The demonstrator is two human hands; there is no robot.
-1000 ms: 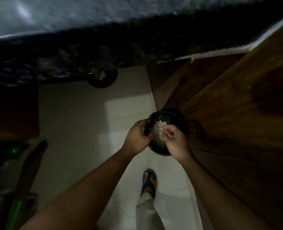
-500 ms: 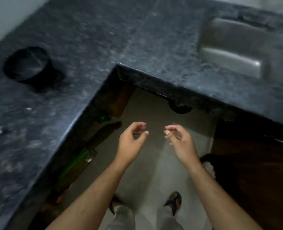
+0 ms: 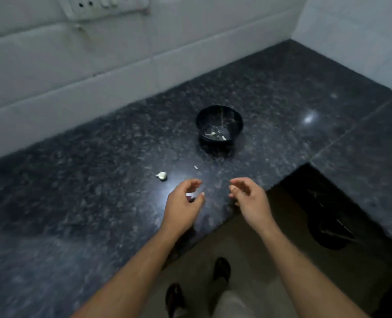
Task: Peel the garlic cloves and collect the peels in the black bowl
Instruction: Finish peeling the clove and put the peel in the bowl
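The black bowl (image 3: 219, 123) stands upright on the dark speckled tabletop (image 3: 98, 203), well away from the front edge and nearer to the back wall than the hands are. It is round and glossy, with thin pale lines on its inner wall. A few small pale peels (image 3: 215, 135) lie at its bottom; most of the inside is bare.

One garlic clove (image 3: 162, 175) lies on the tabletop, between the bowl and the front edge, to the left of the bowl and well apart from it. It is small, whitish and a little irregular in shape; whether skin is on it I cannot tell. A tiny white scrap (image 3: 195, 167) lies just to the right of the clove, also on the stone.

The left hand (image 3: 183, 200) hovers above the tabletop near the inner corner of the front edge, its fingers loosely curved, thumb apart, holding nothing. The right hand (image 3: 247, 198) hovers beside it, over the same corner, also relaxed with bent fingers and holding nothing. The two hands are near each other but do not touch. The clove is just beyond the left hand, not touched by it.

Behind the tabletop a wall of white tiles (image 3: 98, 65) rises, with a white socket plate (image 3: 103, 5) at the top. Below the edge, the floor and the person's two feet (image 3: 222, 269) are seen.
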